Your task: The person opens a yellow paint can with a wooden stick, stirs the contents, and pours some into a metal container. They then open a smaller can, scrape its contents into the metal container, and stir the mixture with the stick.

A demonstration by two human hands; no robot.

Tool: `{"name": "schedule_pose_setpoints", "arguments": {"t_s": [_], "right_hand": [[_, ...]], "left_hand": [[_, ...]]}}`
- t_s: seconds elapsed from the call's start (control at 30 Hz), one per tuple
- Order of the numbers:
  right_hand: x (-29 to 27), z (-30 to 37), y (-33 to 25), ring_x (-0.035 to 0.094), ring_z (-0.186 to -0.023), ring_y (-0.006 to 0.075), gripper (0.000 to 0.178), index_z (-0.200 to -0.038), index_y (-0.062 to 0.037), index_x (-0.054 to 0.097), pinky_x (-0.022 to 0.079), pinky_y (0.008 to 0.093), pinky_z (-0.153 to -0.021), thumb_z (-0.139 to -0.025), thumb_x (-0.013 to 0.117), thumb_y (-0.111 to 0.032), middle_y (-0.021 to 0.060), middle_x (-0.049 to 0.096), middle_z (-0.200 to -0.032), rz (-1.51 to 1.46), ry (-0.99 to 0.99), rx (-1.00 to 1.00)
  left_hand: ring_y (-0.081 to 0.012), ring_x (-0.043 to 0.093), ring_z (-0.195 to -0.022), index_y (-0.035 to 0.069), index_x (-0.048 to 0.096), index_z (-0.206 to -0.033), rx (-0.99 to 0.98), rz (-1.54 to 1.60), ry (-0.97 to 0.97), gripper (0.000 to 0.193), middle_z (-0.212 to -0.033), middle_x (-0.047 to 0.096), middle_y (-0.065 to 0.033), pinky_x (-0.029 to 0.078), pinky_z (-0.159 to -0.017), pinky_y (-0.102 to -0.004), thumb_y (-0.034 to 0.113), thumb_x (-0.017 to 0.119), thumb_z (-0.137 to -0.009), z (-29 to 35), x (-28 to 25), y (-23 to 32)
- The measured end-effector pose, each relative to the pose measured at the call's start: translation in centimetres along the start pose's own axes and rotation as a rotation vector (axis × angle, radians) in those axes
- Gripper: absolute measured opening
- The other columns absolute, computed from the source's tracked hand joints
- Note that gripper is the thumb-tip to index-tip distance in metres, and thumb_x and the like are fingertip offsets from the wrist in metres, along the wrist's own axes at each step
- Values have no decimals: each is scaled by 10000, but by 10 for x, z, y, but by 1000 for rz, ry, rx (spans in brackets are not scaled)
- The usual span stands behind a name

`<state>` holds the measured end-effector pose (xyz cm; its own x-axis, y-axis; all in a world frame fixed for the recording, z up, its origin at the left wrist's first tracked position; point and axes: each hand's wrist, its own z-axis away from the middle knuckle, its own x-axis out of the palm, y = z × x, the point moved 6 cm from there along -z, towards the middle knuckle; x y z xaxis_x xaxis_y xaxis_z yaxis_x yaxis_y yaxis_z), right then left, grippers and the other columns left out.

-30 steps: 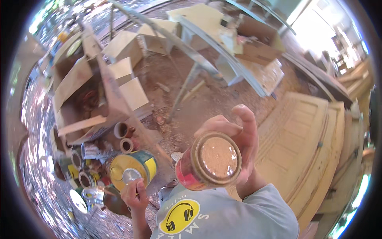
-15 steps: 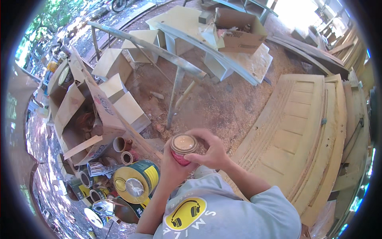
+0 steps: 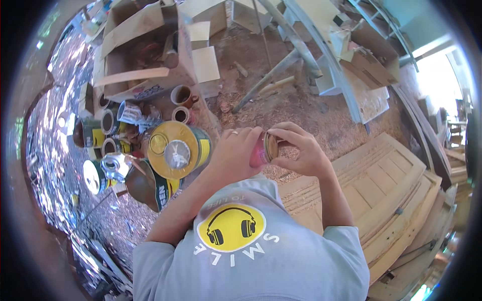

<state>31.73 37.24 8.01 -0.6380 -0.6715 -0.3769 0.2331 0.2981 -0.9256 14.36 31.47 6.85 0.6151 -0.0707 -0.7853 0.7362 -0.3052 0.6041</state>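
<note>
A small round tin (image 3: pixel 259 152) with a pinkish-red side lies tipped on its side between my hands, in front of my grey shirt. My left hand (image 3: pixel 235 153) is wrapped round its body and hides much of it. At the tin's lid end (image 3: pixel 271 146), facing right, the fingers and thumb of my right hand (image 3: pixel 300 150) are curled round the rim. Left of my left hand stands a large yellow-topped can (image 3: pixel 172 149) with a clear crumpled piece on its top.
Several open cans (image 3: pixel 109 121) and a brown mug (image 3: pixel 184 95) crowd the left side. Behind them stands an open cardboard box (image 3: pixel 145 83). Panelled wooden doors (image 3: pixel 379 175) lie stacked at right. A metal bar (image 3: pixel 296 42) and pale boards stand beyond, over a sawdust-strewn floor (image 3: pixel 251 108).
The tin has tipped from upright onto its side, its lid end now facing right. My right hand has shifted round to the lid's rim. The whole view has swung toward the left.
</note>
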Motion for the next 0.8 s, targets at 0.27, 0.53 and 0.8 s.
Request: {"name": "schedule_pose_setpoints", "arguments": {"t_s": [0.27, 0.53, 0.8], "right_hand": [[24, -34, -7, 680, -1153, 256, 622, -1289, 32, 631, 617, 374, -990, -708, 850, -10, 145, 602, -1285, 38, -80, -80], [46, -55, -7, 712, -1029, 244, 571, -1191, 45, 590, 627, 348, -926, -668, 799, -49, 134, 599, -1166, 93, -213, -61], [55, -57, 35, 675, -1175, 253, 634, -1357, -2, 581, 573, 392, -1007, -771, 808, -85, 160, 634, -1290, -48, -391, 202]], "left_hand": [[-368, 668, -1103, 48, 533, -1369, -77, -27, 109, 833, -1209, 678, -171, 445, -1034, -488, 266, 892, -649, 25, -17, -15], [-343, 682, -1067, 48, 548, -1338, -116, -38, 145, 786, -1146, 679, -143, 460, -1008, -474, 239, 843, -635, 44, -12, -25], [-406, 666, -1104, 51, 567, -1333, -408, 300, -57, 736, -1185, 688, -192, 505, -963, -475, 278, 885, -709, 62, 17, -52]]}}
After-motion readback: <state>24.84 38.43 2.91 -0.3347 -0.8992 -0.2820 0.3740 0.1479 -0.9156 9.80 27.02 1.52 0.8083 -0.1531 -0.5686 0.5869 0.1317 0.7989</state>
